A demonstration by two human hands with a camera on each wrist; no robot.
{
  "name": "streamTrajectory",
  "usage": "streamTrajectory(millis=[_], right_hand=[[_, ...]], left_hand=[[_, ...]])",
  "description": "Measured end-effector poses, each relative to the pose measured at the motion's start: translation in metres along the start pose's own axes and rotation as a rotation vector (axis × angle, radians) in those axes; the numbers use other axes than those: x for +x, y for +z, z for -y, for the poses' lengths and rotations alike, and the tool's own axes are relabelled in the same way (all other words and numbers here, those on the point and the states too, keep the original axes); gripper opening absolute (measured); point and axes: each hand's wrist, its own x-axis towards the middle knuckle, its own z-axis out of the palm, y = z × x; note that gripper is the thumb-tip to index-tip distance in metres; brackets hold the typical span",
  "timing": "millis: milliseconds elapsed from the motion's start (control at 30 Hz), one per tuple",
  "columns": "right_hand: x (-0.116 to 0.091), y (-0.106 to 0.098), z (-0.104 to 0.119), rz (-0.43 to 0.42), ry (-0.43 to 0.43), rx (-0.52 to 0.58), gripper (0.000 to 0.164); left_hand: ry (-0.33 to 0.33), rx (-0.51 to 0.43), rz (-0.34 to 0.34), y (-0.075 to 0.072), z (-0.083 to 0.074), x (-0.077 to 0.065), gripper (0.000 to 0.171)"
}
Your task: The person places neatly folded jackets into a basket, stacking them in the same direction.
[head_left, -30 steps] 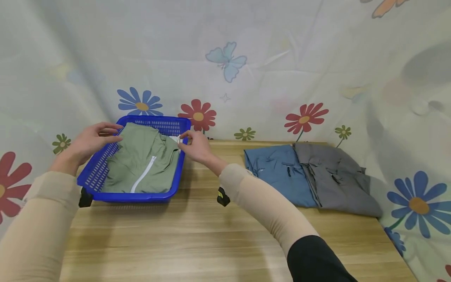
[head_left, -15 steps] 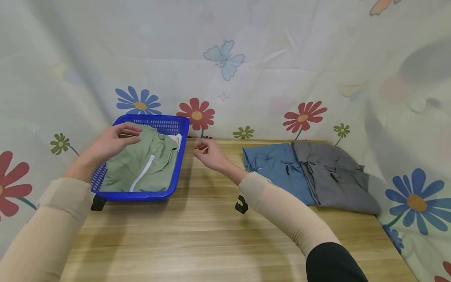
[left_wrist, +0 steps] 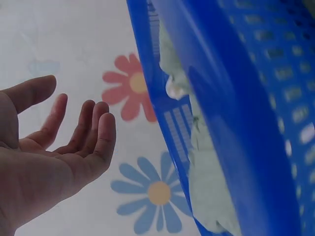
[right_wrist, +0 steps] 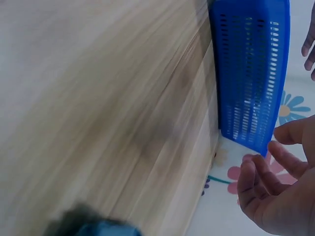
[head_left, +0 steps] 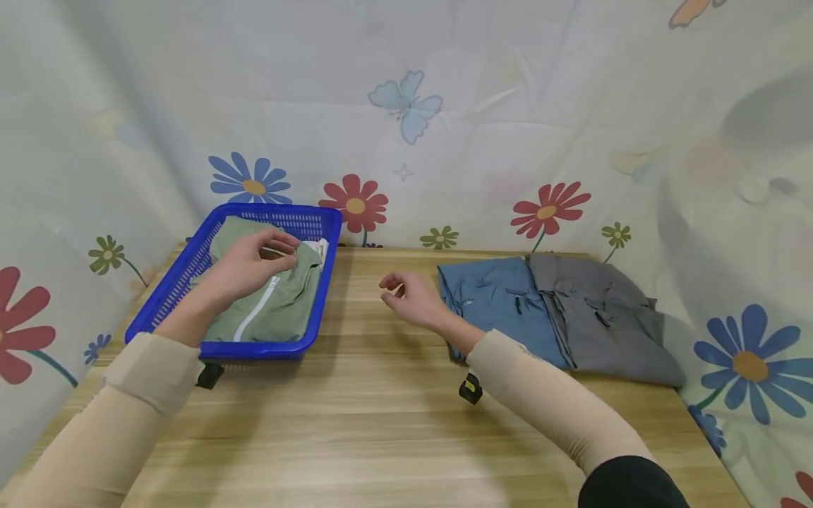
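Note:
A folded green jacket (head_left: 286,314) with a white zipper lies inside the blue plastic basket (head_left: 310,337) at the left of the table. Above it hovers my left hand (head_left: 250,262), its fingers loosely bent and holding nothing; the left wrist view shows a gap between that hand (left_wrist: 69,142) and the basket. Between the basket and a folded blue garment (head_left: 502,300), my right hand (head_left: 416,300) hangs in the air with relaxed fingers and nothing in them. Something white (head_left: 317,248) peeks out at the basket's right side, beside the jacket.
A folded dark grey garment (head_left: 610,324) lies against the blue one at the right of the wooden table (head_left: 356,416). Behind the table hangs a white curtain (head_left: 476,141) printed with flowers and butterflies.
My right hand has left the basket's right rim and moved right and nearer. My left hand has come off the basket's left side and moved right over the jacket.

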Motion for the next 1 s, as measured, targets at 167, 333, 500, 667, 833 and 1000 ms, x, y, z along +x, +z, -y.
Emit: streamTrajectory(millis=[167, 333, 500, 667, 833, 1000], right_hand=[[-0.022, -0.012, -0.020, -0.016, 0.032, -0.053, 0.024], [-0.044, -0.030, -0.046, -0.052, 0.080, -0.099, 0.027], [-0.060, -0.048, -0.064, -0.099, 0.121, -0.141, 0.029], [-0.069, -0.065, -0.083, -0.135, 0.175, -0.212, 0.033], [-0.075, -0.077, -0.101, -0.152, 0.284, -0.314, 0.037], [-0.077, -0.081, -0.117, -0.111, 0.424, -0.411, 0.042]], left_hand=[[0.050, -0.003, 0.041, 0.024, -0.018, -0.005, 0.035], [0.122, -0.046, 0.102, 0.046, -0.036, -0.010, 0.034], [0.155, -0.127, 0.149, 0.063, -0.044, -0.010, 0.032], [0.184, -0.178, 0.178, 0.085, -0.045, -0.009, 0.032], [0.184, -0.178, 0.214, 0.109, -0.044, -0.011, 0.032], [0.147, -0.203, 0.261, 0.132, -0.040, -0.014, 0.031]])
